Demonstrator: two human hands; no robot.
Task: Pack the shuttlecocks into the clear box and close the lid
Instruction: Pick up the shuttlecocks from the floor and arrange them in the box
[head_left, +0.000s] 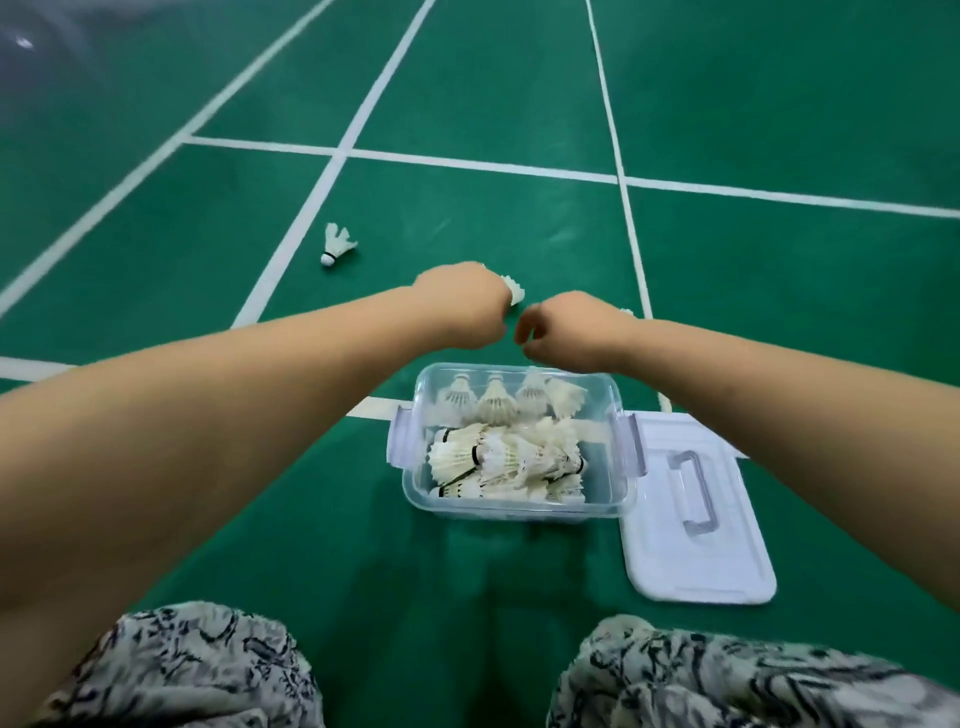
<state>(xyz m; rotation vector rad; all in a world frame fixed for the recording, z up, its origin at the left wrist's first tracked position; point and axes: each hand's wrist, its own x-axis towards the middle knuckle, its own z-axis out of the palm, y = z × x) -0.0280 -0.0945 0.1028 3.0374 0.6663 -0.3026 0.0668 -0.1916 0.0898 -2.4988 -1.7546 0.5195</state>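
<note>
Green court flooring (467, 104) crossed by white lines fills the head view; both fists face away, fingers largely hidden; the left hand (462, 301) closes round a held shuttlecock (515, 291), feather tips poking out; the right hand (569, 330) is curled, its grip unreadable (a white scrap shows past the wrist); the clear box (519, 512), uncovered, holds heaped white feathered shuttlecocks (498, 462); its flat white lid (727, 561) lies just beside it; one loose shuttlecock (337, 244) lies farther off.
</note>
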